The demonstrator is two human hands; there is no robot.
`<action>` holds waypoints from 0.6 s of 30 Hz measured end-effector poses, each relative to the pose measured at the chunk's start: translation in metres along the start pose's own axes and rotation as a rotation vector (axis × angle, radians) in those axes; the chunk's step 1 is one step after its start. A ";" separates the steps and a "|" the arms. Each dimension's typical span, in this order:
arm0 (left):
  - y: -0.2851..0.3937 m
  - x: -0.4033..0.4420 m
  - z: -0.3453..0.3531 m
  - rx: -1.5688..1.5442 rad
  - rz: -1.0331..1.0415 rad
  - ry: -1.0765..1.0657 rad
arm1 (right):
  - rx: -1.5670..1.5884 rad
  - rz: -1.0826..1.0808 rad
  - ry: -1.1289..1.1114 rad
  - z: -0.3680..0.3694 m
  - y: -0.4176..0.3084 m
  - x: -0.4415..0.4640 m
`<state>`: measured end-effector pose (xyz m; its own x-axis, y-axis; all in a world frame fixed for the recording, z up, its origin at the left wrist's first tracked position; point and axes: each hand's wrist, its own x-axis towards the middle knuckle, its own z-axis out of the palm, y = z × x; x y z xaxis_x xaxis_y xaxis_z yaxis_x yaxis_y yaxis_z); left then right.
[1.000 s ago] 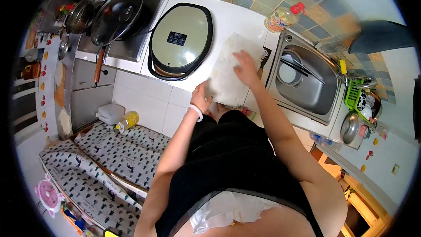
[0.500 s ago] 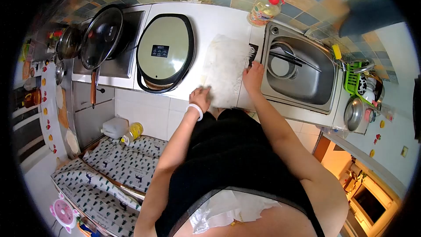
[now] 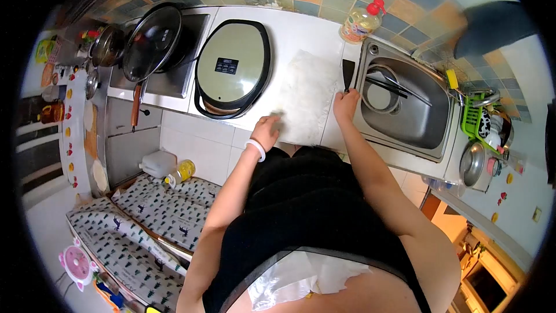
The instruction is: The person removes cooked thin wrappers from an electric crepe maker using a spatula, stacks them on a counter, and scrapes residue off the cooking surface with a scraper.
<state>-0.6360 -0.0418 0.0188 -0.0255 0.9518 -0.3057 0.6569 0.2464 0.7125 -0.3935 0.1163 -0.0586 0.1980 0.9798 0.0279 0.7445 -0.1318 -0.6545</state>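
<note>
Now I have the right hand (image 3: 346, 106) closed around the black spatula (image 3: 348, 71), between the white sheet (image 3: 310, 93) and the sink (image 3: 425, 122); the left hand (image 3: 265, 131) sits loosely open near the sheet's edge, and moving the spatula calls for a steady grip

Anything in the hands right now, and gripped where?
Right hand holds the black spatula by its handle, near the blade. Left hand beside the white sheet; grip unclear.
</note>
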 end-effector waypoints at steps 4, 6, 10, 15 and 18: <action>0.002 -0.009 -0.014 -0.169 -0.052 0.117 | 0.194 -0.209 -0.104 -0.007 -0.039 -0.022; 0.006 -0.012 -0.023 -0.354 -0.091 0.145 | 0.297 -0.280 -0.196 -0.011 -0.077 -0.038; 0.005 -0.013 -0.042 -0.739 -0.022 0.174 | 0.554 -0.347 -0.452 -0.009 -0.150 -0.085; -0.015 -0.020 -0.082 -1.048 -0.179 0.106 | 0.892 -0.316 -0.734 0.028 -0.209 -0.148; -0.031 -0.038 -0.104 -1.098 -0.137 0.225 | 0.926 -0.336 -0.838 0.053 -0.234 -0.172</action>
<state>-0.7341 -0.0665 0.0740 -0.2545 0.8884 -0.3820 -0.3770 0.2726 0.8852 -0.6351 -0.0132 0.0496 -0.6199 0.7840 0.0339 -0.1037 -0.0391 -0.9938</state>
